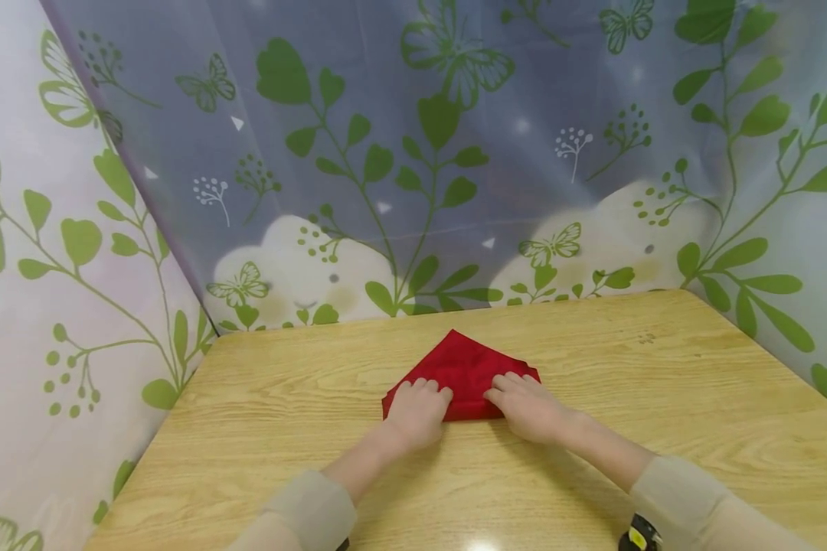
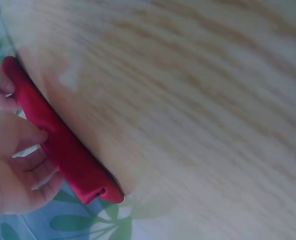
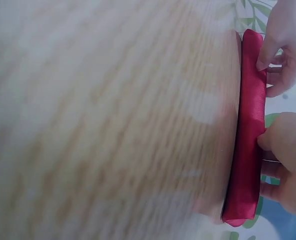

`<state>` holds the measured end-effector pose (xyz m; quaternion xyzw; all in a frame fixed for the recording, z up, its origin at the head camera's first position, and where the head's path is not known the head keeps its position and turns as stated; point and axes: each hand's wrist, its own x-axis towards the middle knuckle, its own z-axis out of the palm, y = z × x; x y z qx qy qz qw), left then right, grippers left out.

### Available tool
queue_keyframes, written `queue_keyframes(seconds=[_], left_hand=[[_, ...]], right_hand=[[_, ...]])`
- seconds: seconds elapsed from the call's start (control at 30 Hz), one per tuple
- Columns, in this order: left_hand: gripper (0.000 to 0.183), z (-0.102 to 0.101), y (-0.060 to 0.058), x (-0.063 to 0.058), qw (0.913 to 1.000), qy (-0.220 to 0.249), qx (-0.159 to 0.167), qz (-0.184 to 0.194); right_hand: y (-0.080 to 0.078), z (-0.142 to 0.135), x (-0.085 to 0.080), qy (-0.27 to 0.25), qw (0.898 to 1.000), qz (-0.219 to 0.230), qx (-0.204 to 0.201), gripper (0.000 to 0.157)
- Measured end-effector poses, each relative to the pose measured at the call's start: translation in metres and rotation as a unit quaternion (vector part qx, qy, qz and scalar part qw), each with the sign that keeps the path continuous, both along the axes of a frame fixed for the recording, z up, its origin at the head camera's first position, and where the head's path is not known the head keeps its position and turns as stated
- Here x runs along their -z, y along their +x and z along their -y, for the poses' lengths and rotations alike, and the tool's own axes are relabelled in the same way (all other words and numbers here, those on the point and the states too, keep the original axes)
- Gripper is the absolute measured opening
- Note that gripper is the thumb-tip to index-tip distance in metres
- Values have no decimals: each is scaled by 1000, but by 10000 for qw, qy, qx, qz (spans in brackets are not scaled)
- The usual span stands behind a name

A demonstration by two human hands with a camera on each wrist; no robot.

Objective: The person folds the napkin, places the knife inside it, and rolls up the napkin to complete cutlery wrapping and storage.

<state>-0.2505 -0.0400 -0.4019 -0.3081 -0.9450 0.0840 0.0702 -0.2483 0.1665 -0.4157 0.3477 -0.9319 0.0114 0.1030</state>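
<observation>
A piece of red cloth lies on the wooden table, its far side coming to a point and its near edge folded into a thick, straight roll. My left hand grips this roll left of its middle. Toward the other end, my right hand holds the same edge. In the left wrist view, the left thumb presses the near face of the red roll while the fingers bend over its far side. The right wrist view shows the right hand pinching the roll in a like way; the roll's end looks tucked in.
The wooden table reaches back to a hanging curtain printed with leaves and butterflies. More printed fabric hangs along the left side. A small black object with a yellow mark sits by the right sleeve.
</observation>
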Motion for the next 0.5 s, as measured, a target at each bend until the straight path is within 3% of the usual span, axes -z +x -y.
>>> queue_keyframes(seconds=[0.23, 0.5], left_hand=[[15, 0, 1, 4, 9979, -222, 211, -573], [10, 0, 10, 9, 9873, -753, 505, -1307]], right_hand=[[-5, 1, 1, -425, 9990, 110, 111, 21], [-10, 0, 2, -491, 9988, 46, 24, 20]])
